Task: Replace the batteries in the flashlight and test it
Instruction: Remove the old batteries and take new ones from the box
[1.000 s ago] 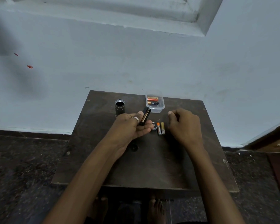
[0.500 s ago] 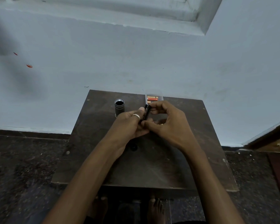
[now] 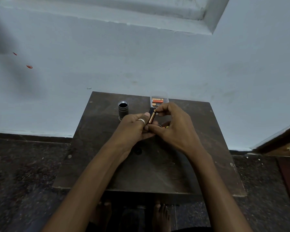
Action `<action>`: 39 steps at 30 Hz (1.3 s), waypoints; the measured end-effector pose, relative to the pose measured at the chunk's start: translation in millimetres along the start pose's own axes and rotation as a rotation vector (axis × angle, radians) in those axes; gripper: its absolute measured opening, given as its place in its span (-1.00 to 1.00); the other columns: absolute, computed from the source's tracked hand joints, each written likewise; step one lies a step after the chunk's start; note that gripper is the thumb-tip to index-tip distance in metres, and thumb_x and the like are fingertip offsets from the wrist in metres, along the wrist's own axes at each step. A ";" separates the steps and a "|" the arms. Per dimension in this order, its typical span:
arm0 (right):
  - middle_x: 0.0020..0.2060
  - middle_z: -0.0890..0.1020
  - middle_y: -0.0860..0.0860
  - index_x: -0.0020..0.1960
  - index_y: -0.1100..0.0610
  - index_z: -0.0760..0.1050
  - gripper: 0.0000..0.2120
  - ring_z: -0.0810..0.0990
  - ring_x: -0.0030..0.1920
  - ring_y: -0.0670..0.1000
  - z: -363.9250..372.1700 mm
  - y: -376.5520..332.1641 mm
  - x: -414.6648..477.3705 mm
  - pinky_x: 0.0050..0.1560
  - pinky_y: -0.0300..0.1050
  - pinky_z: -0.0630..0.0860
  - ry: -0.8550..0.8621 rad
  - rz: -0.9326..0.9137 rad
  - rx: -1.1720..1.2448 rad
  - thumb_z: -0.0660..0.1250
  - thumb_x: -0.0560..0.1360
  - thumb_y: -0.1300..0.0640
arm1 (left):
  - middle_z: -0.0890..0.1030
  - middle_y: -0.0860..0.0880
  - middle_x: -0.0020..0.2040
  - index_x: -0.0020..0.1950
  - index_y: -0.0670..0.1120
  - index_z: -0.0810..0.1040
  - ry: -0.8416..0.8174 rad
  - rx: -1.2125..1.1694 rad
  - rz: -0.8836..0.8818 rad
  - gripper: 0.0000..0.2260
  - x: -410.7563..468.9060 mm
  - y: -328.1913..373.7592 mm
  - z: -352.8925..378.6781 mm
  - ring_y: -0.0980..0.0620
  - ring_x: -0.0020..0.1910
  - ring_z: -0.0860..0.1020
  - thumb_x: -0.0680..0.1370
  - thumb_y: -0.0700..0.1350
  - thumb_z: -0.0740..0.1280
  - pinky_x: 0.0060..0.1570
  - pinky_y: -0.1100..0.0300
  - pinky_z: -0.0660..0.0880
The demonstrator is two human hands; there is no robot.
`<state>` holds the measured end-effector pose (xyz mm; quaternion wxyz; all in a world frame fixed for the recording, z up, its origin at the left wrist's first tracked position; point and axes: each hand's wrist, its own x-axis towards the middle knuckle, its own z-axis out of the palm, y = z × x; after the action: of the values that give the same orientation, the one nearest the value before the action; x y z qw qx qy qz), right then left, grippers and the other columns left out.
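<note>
My left hand (image 3: 134,125) grips a black battery holder (image 3: 151,111) over the middle of the dark table (image 3: 157,164). A copper-coloured battery (image 3: 152,117) lies in the holder. My right hand (image 3: 174,126) pinches that battery, index finger at its far end and thumb at its near end. The black flashlight body (image 3: 123,110) stands upright with its open end up, left of my hands. A clear plastic box (image 3: 159,101) at the table's far edge holds orange and black batteries (image 3: 157,102). Under my right hand, loose batteries (image 3: 165,126) and a small round part are mostly hidden.
The small table stands against a pale blue wall. A dark speckled floor surrounds it, and bare feet (image 3: 161,215) show below its near edge. A wooden edge (image 3: 281,139) rises at the far right. A small dark hole (image 3: 138,150) marks the tabletop near my left wrist.
My right hand left the table beside the loose batteries and came over to the holder in my left hand, where it now pinches the battery. My left hand stayed nearly still.
</note>
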<state>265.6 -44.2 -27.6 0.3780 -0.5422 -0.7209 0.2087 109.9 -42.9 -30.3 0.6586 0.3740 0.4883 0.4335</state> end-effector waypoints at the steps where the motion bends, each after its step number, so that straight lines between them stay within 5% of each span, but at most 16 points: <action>1: 0.02 0.57 -0.13 0.13 -0.03 0.48 -0.51 0.58 0.05 -0.13 -0.3 0.2 0.1 -0.04 -0.07 0.63 0.000 -0.004 0.000 0.62 0.30 -0.04 | 0.69 -0.13 -0.11 0.14 -0.24 0.60 -0.005 0.003 0.002 -0.74 0.1 -0.1 0.2 0.07 -0.17 0.69 0.67 -0.10 0.22 -0.05 0.12 0.64; 10: -0.02 0.56 0.00 0.04 0.08 0.45 -0.56 0.56 -0.03 0.01 -0.1 -2.3 -0.5 -0.11 -0.02 0.57 0.012 -0.004 0.058 0.62 0.30 0.13 | 0.67 -0.17 -0.08 0.18 -0.26 0.59 0.010 0.023 -0.018 -0.74 -0.8 -1.0 2.4 0.02 -0.09 0.66 0.67 -0.11 0.22 -0.09 0.18 0.64; 19: -0.20 0.65 -0.10 -0.04 0.00 0.48 -0.75 0.66 -0.16 -0.13 -4.5 -13.0 1.2 -0.17 -0.24 0.59 0.038 0.108 0.364 0.51 0.47 0.26 | 0.72 -0.10 -0.16 0.04 -0.26 0.63 0.000 -0.025 -0.002 -0.73 -4.3 2.4 6.3 0.01 -0.13 0.71 0.68 -0.14 0.19 -0.10 0.20 0.65; 25: -0.09 0.68 0.05 0.17 0.10 0.43 -0.72 0.75 -0.12 0.01 -15.3 -12.3 3.1 -0.21 -0.07 0.67 0.196 0.267 0.565 0.43 0.54 0.28 | 0.70 -0.15 -0.10 0.15 -0.27 0.57 0.024 -0.051 -0.025 -0.74 -6.8 6.0 6.0 0.02 -0.14 0.71 0.68 -0.12 0.18 -0.12 0.21 0.65; 29: -0.19 0.70 -0.02 0.18 0.04 0.45 -0.66 0.73 -0.18 -0.04 -21.3 5.4 2.7 -0.09 0.01 0.66 0.260 0.390 0.217 0.51 0.49 0.15 | 0.70 -0.17 -0.07 0.21 -0.27 0.54 0.026 -0.049 -0.044 -0.74 -7.9 7.9 5.8 0.03 -0.13 0.71 0.68 -0.13 0.19 -0.12 0.22 0.65; 35: -0.22 0.64 -0.07 -0.07 0.04 0.57 -0.91 0.67 -0.10 0.03 -20.2 27.1 -2.9 -0.10 -0.17 0.46 0.086 0.406 -0.312 0.47 0.48 0.11 | 0.68 -0.18 -0.06 0.24 -0.29 0.51 0.033 -0.051 -0.056 -0.73 -9.7 9.6 7.6 0.05 -0.18 0.70 0.69 -0.14 0.18 -0.13 0.22 0.66; 39: -0.06 0.71 0.01 0.09 0.09 0.63 -0.82 0.65 0.02 0.08 -16.7 26.9 -3.8 -0.01 -0.10 0.51 -0.007 0.405 -0.404 0.45 0.49 0.11 | 0.68 -0.20 -0.01 0.26 -0.28 0.51 0.037 -0.036 -0.068 -0.73 -11.1 11.6 7.6 0.06 -0.18 0.71 0.68 -0.14 0.18 -0.13 0.22 0.66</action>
<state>295.8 -40.9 -37.5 0.2103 -0.7388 -0.6260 0.1340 113.2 -49.9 -14.3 0.6705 0.3372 0.5047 0.4266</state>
